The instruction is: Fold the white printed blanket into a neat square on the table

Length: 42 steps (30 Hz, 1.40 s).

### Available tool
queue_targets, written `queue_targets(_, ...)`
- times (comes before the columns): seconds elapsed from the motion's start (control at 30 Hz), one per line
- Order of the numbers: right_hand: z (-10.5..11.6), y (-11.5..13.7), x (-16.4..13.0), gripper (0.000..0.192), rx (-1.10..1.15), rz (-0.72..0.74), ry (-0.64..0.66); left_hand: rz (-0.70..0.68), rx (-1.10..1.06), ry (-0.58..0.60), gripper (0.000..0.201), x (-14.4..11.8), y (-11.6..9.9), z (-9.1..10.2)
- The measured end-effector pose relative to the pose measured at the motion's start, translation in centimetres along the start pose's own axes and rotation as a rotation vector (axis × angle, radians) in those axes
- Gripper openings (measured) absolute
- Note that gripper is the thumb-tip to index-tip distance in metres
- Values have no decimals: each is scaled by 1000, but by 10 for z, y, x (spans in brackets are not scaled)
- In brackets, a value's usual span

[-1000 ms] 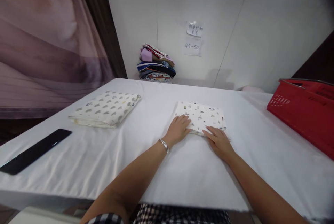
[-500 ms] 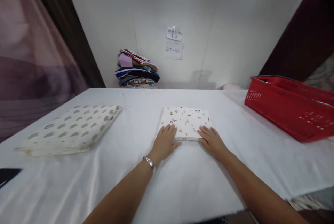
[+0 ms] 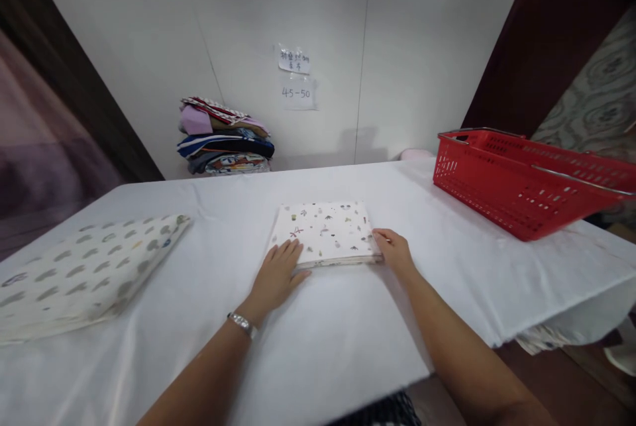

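Hands flat at the near corners of the folded printed cloth [image 3: 325,232]: left hand [image 3: 275,273] lies palm-down, fingers together on its near-left corner; right hand [image 3: 394,250] curls loosely at the near-right corner. Best to press evenly, edges kept square. The cloth sits mid-table [image 3: 348,340], a neat white rectangle with small motifs.

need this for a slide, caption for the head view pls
Both hands, left hand and right hand, rest on a small folded printed cloth on a white table.
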State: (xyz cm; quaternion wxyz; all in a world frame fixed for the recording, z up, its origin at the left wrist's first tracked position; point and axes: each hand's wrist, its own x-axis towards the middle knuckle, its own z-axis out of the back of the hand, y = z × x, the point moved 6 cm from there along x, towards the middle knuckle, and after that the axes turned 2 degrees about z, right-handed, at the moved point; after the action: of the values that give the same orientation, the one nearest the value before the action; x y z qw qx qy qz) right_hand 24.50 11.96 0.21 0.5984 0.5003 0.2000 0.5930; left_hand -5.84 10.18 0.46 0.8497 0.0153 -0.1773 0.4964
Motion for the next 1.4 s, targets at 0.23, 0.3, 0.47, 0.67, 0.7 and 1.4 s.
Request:
queue_targets(0.23, -1, -20, 1, 16, 113, -377, 200, 136, -119, -13, 36, 24, -29, 13)
queue_targets(0.3, -2, -19, 0, 16, 152, -418, 229, 62, -179, -30, 31, 38, -56, 15)
queue_targets(0.47, -2, -19, -2, 16, 227, -498, 285, 2, -277, -2, 24, 73, -115, 2)
queue_targets(0.67, -1, -15, -4, 15, 288, -555, 376, 77, -291, 55, 25, 98, -143, -23)
queue_targets(0.7, -1, -14, -5, 15, 293, -560, 385, 89, -289, 57, 25, 99, -144, -25)
queue_targets(1.4, -7, -22, -4, 10, 354, -556, 417, -88, -80, 36, 30, 93, -153, -26)
